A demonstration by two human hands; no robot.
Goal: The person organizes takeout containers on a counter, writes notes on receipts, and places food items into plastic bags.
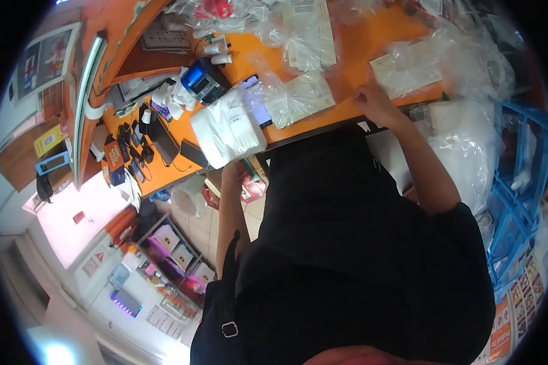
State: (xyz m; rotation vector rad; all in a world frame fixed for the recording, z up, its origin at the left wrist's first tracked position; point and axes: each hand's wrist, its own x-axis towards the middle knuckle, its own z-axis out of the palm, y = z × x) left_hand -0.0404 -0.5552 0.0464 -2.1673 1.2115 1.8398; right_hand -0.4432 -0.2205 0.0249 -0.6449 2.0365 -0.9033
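Observation:
My left hand [230,171] is at the near edge of a pack of white plastic bags [230,130], which juts past the desk's front edge. The pack hides most of the fingers, but the hand appears to support it from below. Above the desk's front edge is my right hand [370,102], its fingers curled and nothing visible in them. Just beyond it lies a knotted clear plastic bag with a printed paper [408,68]. Between my hands is another knotted clear bag with paper [301,98], beside a smartphone [257,102] with a lit screen.
More clear bags with papers [310,36] cover the far orange desk [356,27]. A blue and black payment terminal [205,82] stands left, near several phones [137,137] and a black box [162,141]. At right are a large clear plastic bundle [461,150] and a blue plastic crate [513,196].

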